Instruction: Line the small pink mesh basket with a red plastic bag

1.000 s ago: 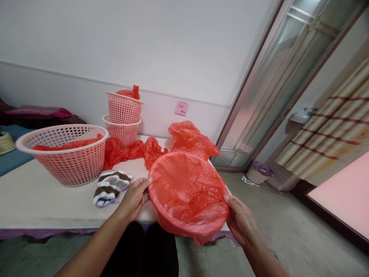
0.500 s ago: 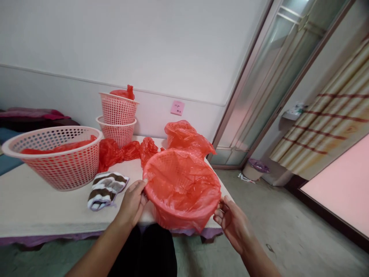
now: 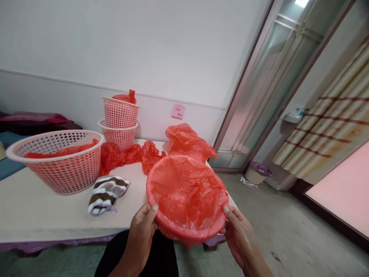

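A round basket (image 3: 198,235) sits at the table's front right corner, with a red plastic bag (image 3: 184,196) lining its inside and folded over its rim. My left hand (image 3: 143,231) pinches the bag-covered rim at the front left, thumb on top. On the right side of the rim, my right hand (image 3: 241,234) grips in the same way, its other fingers curled below. A striped brown and white cloth (image 3: 108,193) lies left of my left hand. Behind the basket, another red plastic bag (image 3: 191,142) drapes over a smaller basket, mostly hidden.
A wide pink basket (image 3: 69,173) holding red plastic stands at the left of the white table (image 3: 57,219). Two stacked baskets (image 3: 121,115) and crumpled red bags (image 3: 129,154) are at the back. A waste bin (image 3: 256,173) stands on the floor by the sliding door.
My left hand has shifted along the rim toward the front, its thumb now over the edge. My right hand has closed on the right rim. The basket sits slightly lower in view.
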`<state>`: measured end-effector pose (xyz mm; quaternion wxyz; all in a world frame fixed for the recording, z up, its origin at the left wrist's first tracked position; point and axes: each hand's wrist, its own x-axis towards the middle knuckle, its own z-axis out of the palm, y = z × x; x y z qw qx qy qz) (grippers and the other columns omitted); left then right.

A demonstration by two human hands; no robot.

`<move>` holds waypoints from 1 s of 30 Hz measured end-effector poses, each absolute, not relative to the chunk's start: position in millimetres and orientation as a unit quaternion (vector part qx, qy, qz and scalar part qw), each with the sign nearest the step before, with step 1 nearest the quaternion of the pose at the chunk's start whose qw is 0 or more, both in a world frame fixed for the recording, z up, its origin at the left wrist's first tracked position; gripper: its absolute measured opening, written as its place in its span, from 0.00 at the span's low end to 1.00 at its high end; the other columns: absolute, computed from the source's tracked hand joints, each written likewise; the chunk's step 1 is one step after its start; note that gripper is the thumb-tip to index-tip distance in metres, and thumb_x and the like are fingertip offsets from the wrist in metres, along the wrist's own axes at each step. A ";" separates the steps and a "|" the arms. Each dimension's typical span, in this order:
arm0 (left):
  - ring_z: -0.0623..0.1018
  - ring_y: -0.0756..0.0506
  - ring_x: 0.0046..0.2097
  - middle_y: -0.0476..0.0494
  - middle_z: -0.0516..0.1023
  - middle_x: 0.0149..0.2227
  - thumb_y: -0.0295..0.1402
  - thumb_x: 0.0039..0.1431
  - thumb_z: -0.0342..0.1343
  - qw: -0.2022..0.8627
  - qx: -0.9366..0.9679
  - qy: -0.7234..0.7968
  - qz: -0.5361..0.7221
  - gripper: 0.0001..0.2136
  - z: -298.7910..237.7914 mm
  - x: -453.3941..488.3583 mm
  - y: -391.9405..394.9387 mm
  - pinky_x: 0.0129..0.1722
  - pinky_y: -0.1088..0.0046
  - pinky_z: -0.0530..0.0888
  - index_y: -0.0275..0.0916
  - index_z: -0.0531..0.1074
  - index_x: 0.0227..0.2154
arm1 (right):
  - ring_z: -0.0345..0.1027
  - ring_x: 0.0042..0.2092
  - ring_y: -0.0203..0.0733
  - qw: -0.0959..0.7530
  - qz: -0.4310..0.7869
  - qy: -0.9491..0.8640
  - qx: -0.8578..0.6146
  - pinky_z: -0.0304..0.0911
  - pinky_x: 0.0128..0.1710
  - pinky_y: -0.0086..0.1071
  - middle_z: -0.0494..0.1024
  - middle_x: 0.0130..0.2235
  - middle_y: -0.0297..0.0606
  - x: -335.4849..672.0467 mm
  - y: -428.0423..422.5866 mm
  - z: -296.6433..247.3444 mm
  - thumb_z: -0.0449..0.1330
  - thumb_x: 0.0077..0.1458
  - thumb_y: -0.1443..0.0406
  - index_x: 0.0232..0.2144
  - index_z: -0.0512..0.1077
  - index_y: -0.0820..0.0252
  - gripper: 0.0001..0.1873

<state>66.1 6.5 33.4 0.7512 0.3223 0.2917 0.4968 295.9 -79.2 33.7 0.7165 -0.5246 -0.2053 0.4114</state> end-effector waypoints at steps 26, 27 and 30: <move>0.79 0.41 0.41 0.44 0.82 0.34 0.45 0.54 0.60 0.731 0.387 0.312 0.466 0.14 13.4 51.1 -8.2 0.46 0.64 0.74 0.42 0.79 0.36 | 0.67 0.23 0.34 0.727 0.418 -0.204 -0.505 0.64 0.20 0.25 0.76 0.26 0.33 294.1 -76.1 26.1 0.71 0.43 0.54 0.29 0.73 0.60 0.18; 0.79 0.41 0.41 0.44 0.82 0.34 0.45 0.54 0.60 0.732 0.386 0.313 0.466 0.14 16.4 52.0 -8.1 0.46 0.65 0.73 0.41 0.79 0.36 | 0.67 0.24 0.34 0.731 0.417 -0.205 -0.499 0.65 0.21 0.25 0.76 0.26 0.33 294.6 -74.0 26.2 0.71 0.44 0.54 0.29 0.73 0.60 0.17; 0.78 0.42 0.39 0.44 0.81 0.32 0.44 0.55 0.60 0.736 0.377 0.311 0.468 0.12 22.8 55.9 -6.5 0.45 0.67 0.73 0.41 0.78 0.34 | 0.67 0.26 0.34 0.736 0.415 -0.215 -0.489 0.67 0.25 0.26 0.77 0.28 0.33 297.2 -69.1 24.9 0.70 0.46 0.55 0.30 0.74 0.60 0.16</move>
